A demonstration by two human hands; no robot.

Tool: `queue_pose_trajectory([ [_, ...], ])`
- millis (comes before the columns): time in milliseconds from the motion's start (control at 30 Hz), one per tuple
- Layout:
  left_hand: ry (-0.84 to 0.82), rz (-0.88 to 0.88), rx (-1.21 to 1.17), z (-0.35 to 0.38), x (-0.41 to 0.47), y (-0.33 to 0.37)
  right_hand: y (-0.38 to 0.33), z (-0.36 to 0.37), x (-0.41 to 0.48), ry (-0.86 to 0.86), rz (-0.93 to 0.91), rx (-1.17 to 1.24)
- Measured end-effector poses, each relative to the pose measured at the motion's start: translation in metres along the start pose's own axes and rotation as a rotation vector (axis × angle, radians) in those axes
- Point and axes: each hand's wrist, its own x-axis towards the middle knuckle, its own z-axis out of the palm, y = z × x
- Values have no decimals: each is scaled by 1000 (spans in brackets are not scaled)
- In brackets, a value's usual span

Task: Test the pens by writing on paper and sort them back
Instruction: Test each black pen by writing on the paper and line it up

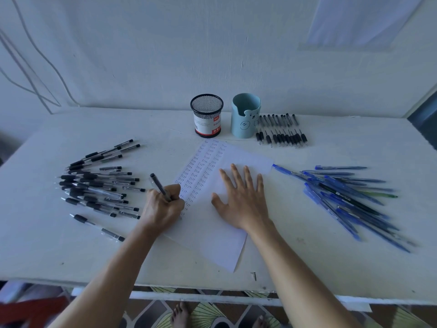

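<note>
A white table (71,256) is seen from above. Bare surface is left along its near edge on both sides of the arms and at the near left corner. A single sheet of paper (212,240) lies tilted at the middle, its near corner close to the near edge.

The left hand (163,207) is curled round a black pen (159,185), which is held at the sheet's left margin; the tip is hidden by the fingers. The right hand (241,200) is laid flat on the sheet with its fingers straight and spread.

The word "Test" is written over and over on the sheet, in three columns.

Two holders stand near the far edge: a black mesh pen cup (206,110) with a red-and-white label whose print cannot be read, and just beside it a light blue cup (246,124) marked with a bear face. Right of the blue cup, about ten black pens are set in a neat row (281,132).

A loose heap of black pens (99,183) is spread toward the left edge, with one black pen (97,227) lying apart on its near side. A heap of blue pens (350,197) fans toward the right edge, touching the sheet's far right corner. Both heaps overlap too much to be counted.
</note>
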Motion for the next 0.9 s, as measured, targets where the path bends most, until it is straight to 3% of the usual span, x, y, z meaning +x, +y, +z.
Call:
queue_pose_trajectory([
  [167, -27, -75, -53, -2, 3, -1, 0, 1, 0, 3, -1, 9],
  [367, -7, -116, -496, -8, 9, 5, 1, 0, -1, 1, -4, 12],
  [500, 34, -132, -394, -7, 12, 10, 1, 1, 0, -5, -7, 5],
  [900, -86, -243, -152, -1, 19, 12, 3, -2, 0, -11, 4, 102],
])
